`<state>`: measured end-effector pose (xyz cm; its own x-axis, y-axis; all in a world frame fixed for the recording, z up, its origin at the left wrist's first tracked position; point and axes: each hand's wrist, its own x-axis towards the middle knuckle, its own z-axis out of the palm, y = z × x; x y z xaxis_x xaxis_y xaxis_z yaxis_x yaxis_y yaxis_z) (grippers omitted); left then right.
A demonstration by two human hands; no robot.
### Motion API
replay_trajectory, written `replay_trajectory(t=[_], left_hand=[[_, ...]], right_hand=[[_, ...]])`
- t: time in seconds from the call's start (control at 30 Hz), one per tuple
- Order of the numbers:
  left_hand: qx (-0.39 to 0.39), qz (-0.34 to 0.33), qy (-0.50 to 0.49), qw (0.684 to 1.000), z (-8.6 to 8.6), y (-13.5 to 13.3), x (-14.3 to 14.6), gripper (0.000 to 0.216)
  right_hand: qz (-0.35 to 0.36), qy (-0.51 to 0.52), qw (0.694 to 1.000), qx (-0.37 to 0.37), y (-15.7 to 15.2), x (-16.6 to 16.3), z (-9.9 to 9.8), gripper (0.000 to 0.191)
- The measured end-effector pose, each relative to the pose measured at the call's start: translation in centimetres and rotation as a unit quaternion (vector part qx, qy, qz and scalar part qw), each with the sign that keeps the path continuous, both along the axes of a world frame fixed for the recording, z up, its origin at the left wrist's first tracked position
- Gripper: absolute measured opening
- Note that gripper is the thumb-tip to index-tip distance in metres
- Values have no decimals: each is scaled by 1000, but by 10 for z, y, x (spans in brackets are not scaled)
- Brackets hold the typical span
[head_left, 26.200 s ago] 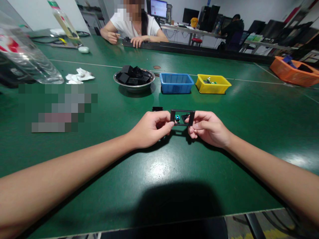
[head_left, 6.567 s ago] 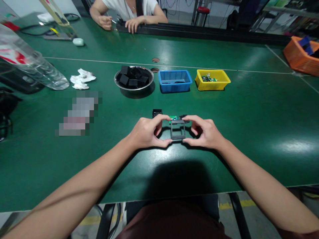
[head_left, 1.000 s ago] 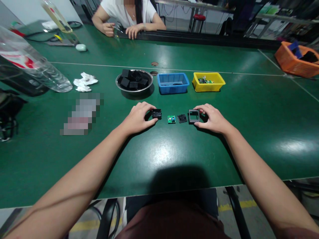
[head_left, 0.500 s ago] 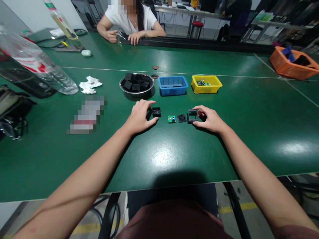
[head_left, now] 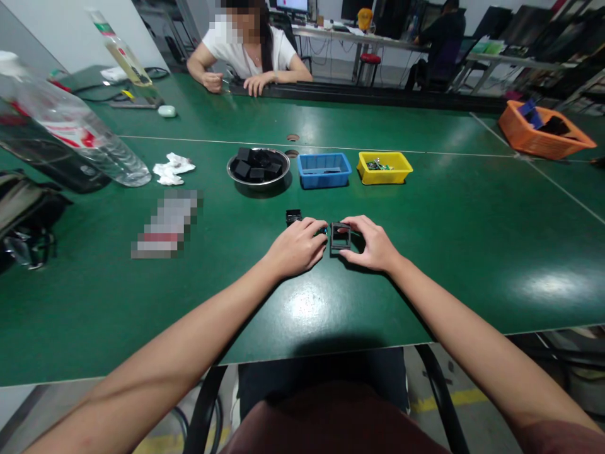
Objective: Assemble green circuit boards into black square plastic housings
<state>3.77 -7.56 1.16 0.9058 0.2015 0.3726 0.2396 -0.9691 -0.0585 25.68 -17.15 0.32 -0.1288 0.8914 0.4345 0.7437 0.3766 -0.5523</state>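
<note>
My right hand (head_left: 371, 243) grips a black square frame (head_left: 340, 246) by its right side, the thumb below and fingers above. My left hand (head_left: 300, 247) is closed with its fingertips at a small green circuit board (head_left: 324, 231), which they mostly cover. Only a bit of green and blue shows there, just left of the frame. Behind the left hand's knuckles sits a small open black housing (head_left: 293, 216), its lower part covered by the hand. The flat black piece seen earlier cannot be clearly made out behind the frame.
Farther back stand a metal bowl (head_left: 230, 174) of black blocks, a blue bin (head_left: 324, 180) and a yellow bin (head_left: 385, 176) with small boards. Bottles (head_left: 101, 151) and crumpled tissue (head_left: 172, 168) lie left. An orange basket (head_left: 539, 140) is far right. A person (head_left: 278, 53) sits opposite.
My left hand has left the black housing and moved right onto the circuit board. My right hand has brought the black frame left, close to the left fingertips.
</note>
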Motion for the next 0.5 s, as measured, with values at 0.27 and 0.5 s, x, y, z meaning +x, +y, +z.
replay_trajectory(t=[0.27,0.5], left_hand=[[-46,69,-9,997,-1,6,5,33],[-69,104,-6,992,-5,4,7,34]], right_hand=[[-60,-63,996,-2,16,-5,-4,52],[-74,-79,994,-9,24,-3,-5,55]])
